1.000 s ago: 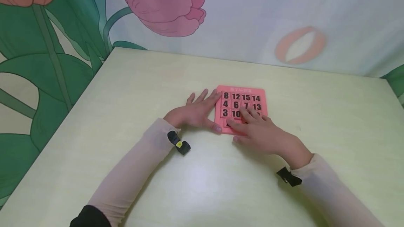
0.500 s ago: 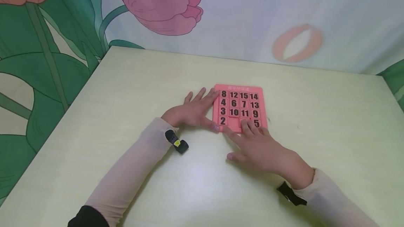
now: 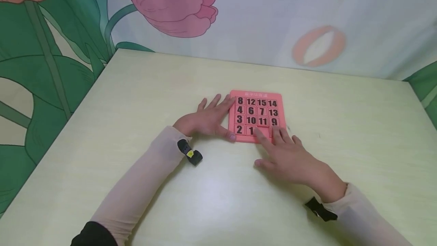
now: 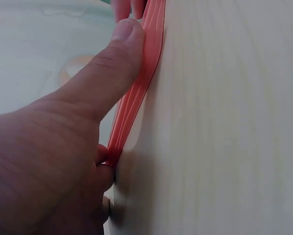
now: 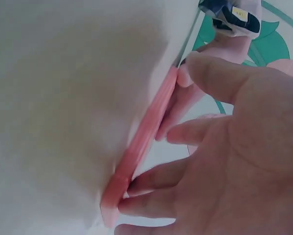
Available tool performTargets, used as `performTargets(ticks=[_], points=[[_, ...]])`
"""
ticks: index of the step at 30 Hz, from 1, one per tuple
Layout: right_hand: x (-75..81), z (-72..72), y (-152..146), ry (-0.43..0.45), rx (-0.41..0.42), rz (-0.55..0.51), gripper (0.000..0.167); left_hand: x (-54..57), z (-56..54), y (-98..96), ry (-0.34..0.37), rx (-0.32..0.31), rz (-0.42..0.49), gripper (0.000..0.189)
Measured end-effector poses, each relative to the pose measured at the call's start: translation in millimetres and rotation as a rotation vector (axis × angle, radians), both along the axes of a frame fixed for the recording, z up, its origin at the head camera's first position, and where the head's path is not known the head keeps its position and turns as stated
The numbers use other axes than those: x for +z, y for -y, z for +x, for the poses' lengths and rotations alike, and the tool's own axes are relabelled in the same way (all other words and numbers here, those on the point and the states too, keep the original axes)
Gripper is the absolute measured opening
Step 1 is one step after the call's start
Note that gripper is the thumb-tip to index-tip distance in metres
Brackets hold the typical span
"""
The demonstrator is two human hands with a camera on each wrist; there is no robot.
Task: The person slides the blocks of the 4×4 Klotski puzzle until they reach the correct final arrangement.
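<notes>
A pink sliding number puzzle (image 3: pixel 280 107) lies flat on the table, its black-numbered tiles in rows. My left hand (image 3: pixel 209 120) is spread along its left side, the index fingertip at the upper left edge and the thumb (image 4: pixel 118 63) at the lower left corner. My right hand (image 3: pixel 290 158) reaches over the near edge, fingers extended. Its index fingertip is right at the "1" tile (image 3: pixel 250 130), beside the "2" tile (image 3: pixel 239 129) in the bottom row. To the right of the "1" is a vacant slot (image 3: pixel 263 129). The other right fingers cover the bottom right tile.
The pale table (image 3: pixel 164 86) extends around the puzzle on all sides. Behind it hangs a light backdrop (image 3: pixel 256 18) printed with flowers and leaves. Black straps (image 3: pixel 189 152) are on both wrists over light sleeves.
The "1" tile has slid left into the slot beside the "2", shifting the gap one place right. My right hand drew back, then moved slightly right. The left hand stays at the puzzle's edge.
</notes>
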State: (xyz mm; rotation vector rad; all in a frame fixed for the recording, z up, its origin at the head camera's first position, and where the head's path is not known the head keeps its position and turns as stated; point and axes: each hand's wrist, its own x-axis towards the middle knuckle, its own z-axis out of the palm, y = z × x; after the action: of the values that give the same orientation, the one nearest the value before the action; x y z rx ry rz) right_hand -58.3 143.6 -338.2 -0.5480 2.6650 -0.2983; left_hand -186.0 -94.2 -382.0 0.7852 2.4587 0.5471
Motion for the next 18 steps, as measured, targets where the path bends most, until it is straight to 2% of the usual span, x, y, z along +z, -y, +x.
performTargets(ticks=[4,8,13,16,18], points=[[-4.6,-0.3,7,0.009,0.029,-0.047,0.08,0.6,-0.3,-0.5,0.003,-0.001,-0.01,0.128],[-6.0,-3.8,13,0.004,0.059,-0.044,0.078,1.7,-0.3,0.9,0.013,0.003,0.003,0.128],[-1.9,-15.2,0,-0.043,0.007,-0.018,0.075,3.1,-0.5,0.4,0.014,0.002,-0.001,0.128],[-1.8,-19.9,-8,-0.034,-0.012,-0.012,0.077,3.3,-0.6,0.0,0.013,0.002,-0.009,0.128],[-1.1,-17.1,-13,-0.006,-0.007,-0.017,0.078,3.8,-0.5,-0.4,0.01,-0.001,-0.013,0.128]])
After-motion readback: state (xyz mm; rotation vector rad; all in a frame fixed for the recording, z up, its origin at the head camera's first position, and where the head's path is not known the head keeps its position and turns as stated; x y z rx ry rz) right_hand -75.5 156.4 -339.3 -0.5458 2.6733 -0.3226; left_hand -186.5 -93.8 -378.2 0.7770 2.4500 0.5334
